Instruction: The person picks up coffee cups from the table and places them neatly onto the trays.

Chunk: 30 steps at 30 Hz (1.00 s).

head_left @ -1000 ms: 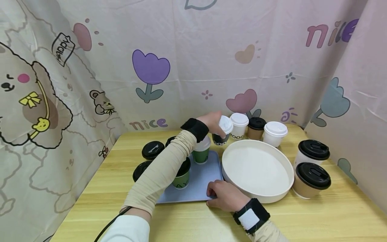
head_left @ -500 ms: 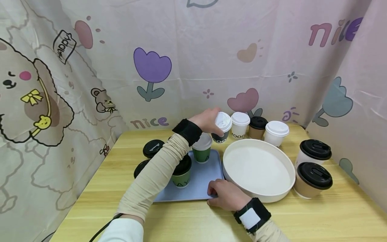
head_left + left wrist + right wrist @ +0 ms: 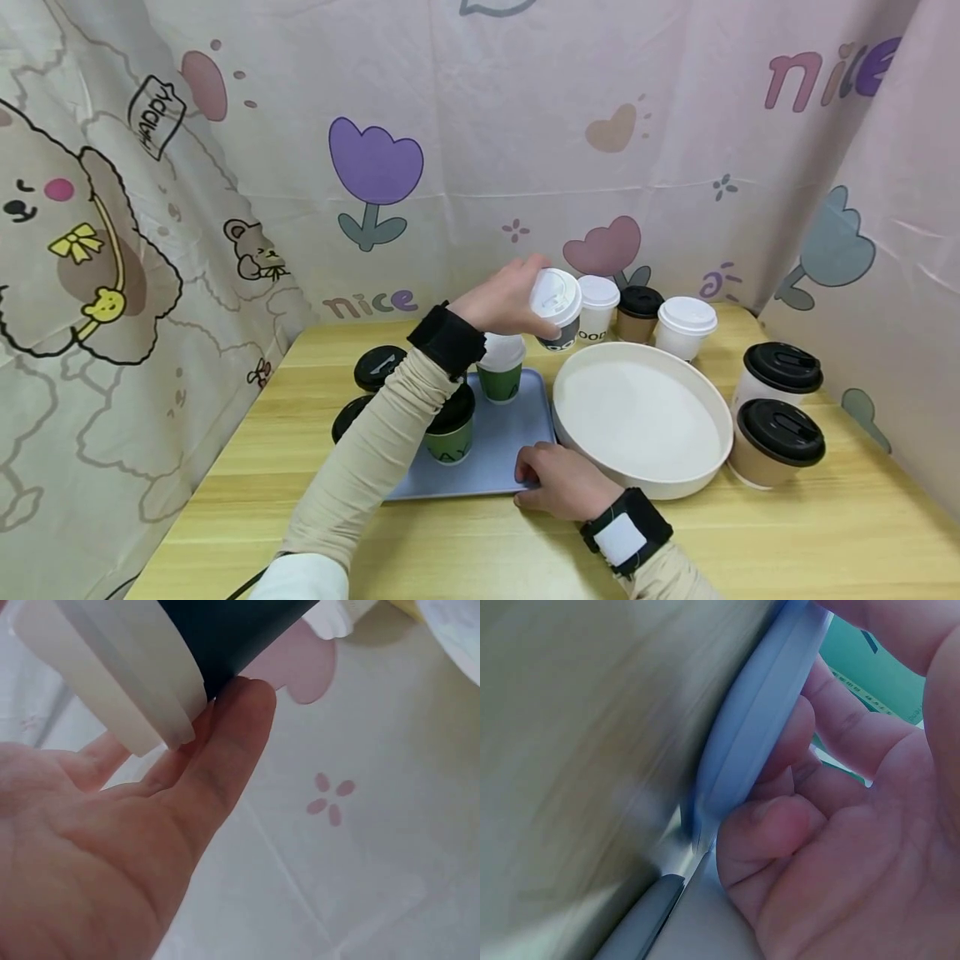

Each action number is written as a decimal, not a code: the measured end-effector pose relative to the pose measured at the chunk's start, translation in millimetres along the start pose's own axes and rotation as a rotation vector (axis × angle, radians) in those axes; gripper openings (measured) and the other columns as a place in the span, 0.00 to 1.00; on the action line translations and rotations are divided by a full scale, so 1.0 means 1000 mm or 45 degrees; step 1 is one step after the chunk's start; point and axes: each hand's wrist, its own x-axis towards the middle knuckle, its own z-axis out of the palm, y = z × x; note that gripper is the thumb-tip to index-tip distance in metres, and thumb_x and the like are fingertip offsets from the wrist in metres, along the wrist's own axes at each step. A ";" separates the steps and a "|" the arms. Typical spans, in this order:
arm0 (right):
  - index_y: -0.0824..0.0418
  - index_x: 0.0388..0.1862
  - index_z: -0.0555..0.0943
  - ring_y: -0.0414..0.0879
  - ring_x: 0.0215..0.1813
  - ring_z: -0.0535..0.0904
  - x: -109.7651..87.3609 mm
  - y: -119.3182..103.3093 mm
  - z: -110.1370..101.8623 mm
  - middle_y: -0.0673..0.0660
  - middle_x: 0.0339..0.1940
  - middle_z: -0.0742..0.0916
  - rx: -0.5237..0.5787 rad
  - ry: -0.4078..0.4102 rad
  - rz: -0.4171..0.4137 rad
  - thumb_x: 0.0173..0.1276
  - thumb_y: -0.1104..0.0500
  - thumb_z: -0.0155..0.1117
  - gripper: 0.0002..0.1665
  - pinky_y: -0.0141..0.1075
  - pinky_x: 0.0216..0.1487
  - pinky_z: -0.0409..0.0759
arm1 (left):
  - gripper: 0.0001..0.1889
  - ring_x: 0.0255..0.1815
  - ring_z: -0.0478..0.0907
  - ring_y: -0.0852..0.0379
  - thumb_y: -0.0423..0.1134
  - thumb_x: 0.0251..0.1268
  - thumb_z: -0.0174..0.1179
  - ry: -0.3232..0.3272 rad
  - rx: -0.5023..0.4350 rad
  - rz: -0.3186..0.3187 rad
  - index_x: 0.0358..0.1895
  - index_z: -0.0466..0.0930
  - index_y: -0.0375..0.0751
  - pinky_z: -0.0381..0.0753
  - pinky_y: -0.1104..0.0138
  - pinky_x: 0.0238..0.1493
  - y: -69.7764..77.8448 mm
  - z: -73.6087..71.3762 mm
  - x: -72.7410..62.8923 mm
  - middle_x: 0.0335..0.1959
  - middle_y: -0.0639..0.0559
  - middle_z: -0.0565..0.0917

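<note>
Dark cup with white lid point(image 3: 558, 310) is up off the table, tilted, gripped near the lid by the left hand point(image 3: 501, 298) above the back of the blue tray point(image 3: 498, 450); right hand point(image 3: 558, 482) clamps the tray's near corner, likely to steady it beside the white round tray point(image 3: 645, 417). Left wrist view: fingers point(image 3: 225, 750) curl against the cup's dark wall below the lid rim point(image 3: 112, 682). Right wrist view: fingers point(image 3: 780, 825) pinch the tray's edge point(image 3: 757, 720).
</note>
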 end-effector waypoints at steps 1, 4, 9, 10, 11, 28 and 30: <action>0.52 0.34 0.81 0.36 0.31 0.71 0.000 0.000 -0.001 0.44 0.29 0.78 0.001 0.001 -0.005 0.61 0.53 0.79 0.13 0.33 0.35 0.73 | 0.45 0.53 0.73 0.51 0.50 0.52 0.75 0.005 -0.004 0.002 0.71 0.62 0.41 0.77 0.60 0.52 0.002 -0.002 -0.003 0.56 0.46 0.74; 0.53 0.34 0.81 0.36 0.31 0.71 0.000 0.000 -0.001 0.44 0.29 0.78 0.006 0.004 -0.011 0.61 0.53 0.79 0.13 0.34 0.35 0.72 | 0.44 0.52 0.73 0.51 0.51 0.52 0.75 0.017 -0.010 0.016 0.70 0.63 0.42 0.78 0.60 0.50 0.006 -0.005 -0.012 0.55 0.47 0.74; 0.53 0.34 0.80 0.36 0.30 0.71 0.000 0.000 0.000 0.45 0.28 0.78 0.000 0.024 -0.034 0.60 0.55 0.79 0.13 0.34 0.34 0.72 | 0.43 0.51 0.74 0.53 0.52 0.50 0.76 0.020 0.029 0.040 0.68 0.66 0.44 0.78 0.61 0.49 0.012 -0.008 -0.029 0.54 0.48 0.75; 0.53 0.33 0.80 0.36 0.30 0.71 -0.001 0.000 0.000 0.45 0.27 0.78 -0.005 0.030 -0.041 0.59 0.55 0.79 0.13 0.34 0.34 0.72 | 0.42 0.50 0.74 0.53 0.52 0.50 0.76 0.020 0.044 0.043 0.67 0.66 0.44 0.78 0.61 0.49 0.013 -0.008 -0.032 0.53 0.49 0.75; 0.53 0.33 0.80 0.36 0.30 0.71 0.000 0.000 0.000 0.45 0.27 0.78 -0.011 0.037 -0.048 0.59 0.55 0.79 0.13 0.34 0.34 0.72 | 0.42 0.50 0.74 0.53 0.52 0.49 0.77 0.020 0.060 0.043 0.67 0.66 0.44 0.78 0.62 0.49 0.013 -0.008 -0.036 0.53 0.49 0.75; 0.53 0.33 0.82 0.34 0.31 0.74 0.000 0.002 0.001 0.42 0.29 0.80 -0.036 0.063 -0.080 0.57 0.54 0.79 0.13 0.34 0.36 0.76 | 0.42 0.46 0.76 0.53 0.52 0.47 0.78 -0.151 0.154 -0.009 0.64 0.68 0.41 0.78 0.63 0.46 0.010 0.014 -0.062 0.48 0.49 0.77; 0.53 0.33 0.82 0.34 0.31 0.74 0.000 0.002 0.001 0.42 0.29 0.80 -0.037 0.069 -0.083 0.57 0.54 0.79 0.13 0.34 0.36 0.76 | 0.41 0.45 0.76 0.53 0.52 0.47 0.78 -0.159 0.169 -0.006 0.63 0.69 0.40 0.78 0.63 0.46 0.009 0.017 -0.062 0.47 0.49 0.77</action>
